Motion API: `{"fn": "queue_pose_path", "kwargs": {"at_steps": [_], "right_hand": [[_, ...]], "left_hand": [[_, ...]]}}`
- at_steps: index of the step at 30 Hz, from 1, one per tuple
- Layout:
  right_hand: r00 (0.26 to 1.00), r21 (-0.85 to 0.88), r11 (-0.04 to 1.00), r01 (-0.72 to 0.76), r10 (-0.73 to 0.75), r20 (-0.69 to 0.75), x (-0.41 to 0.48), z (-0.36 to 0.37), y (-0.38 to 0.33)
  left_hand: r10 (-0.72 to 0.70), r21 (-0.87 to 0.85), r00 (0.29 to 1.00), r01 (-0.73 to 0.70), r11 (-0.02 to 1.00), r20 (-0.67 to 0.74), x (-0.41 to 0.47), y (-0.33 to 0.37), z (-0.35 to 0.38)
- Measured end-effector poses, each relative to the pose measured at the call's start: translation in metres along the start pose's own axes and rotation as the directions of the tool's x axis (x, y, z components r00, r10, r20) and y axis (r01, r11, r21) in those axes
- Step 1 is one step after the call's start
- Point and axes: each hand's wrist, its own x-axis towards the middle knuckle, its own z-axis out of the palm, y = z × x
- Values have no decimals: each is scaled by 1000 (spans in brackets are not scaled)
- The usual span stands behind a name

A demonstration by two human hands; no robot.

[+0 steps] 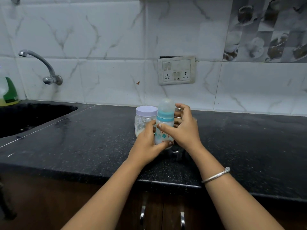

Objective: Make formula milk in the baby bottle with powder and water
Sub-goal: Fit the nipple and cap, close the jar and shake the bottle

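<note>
Head view, one frame.

- Baby bottle [164, 123]: upright over the middle of the dark speckled surface [83, 138], between its back and front edges. Domed translucent cap on, teal collar, milky white contents, printed pattern on the body. Base hidden by the thumb, so contact with the surface cannot be told.
- Left hand [146, 143]: grasps the lower body of the bottle, thumb across the front near the base.
- Right hand [184, 130]: holds the bottle at mid-height – thumb on the front, fingers curved round the far side. Silver bangle [216, 175] on that forearm.
- Powder jar [142, 122]: clear, pale lid closed, pale powder low inside – just beside the bottle, toward the surface's left end.
- Sink [25, 117] set into the left end; tap [41, 63] on the tiled wall above it.
- Socket panel [177, 70] on the wall behind the bottle.
</note>
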Motion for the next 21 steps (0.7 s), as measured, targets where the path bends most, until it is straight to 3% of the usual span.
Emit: {"fn": "queue_pose_path", "kwargs": {"at_steps": [21], "right_hand": [[970, -81, 986, -144, 157, 186, 2, 0, 12]], "left_hand": [[-97, 75, 990, 89, 993, 98, 5, -10, 3]]}}
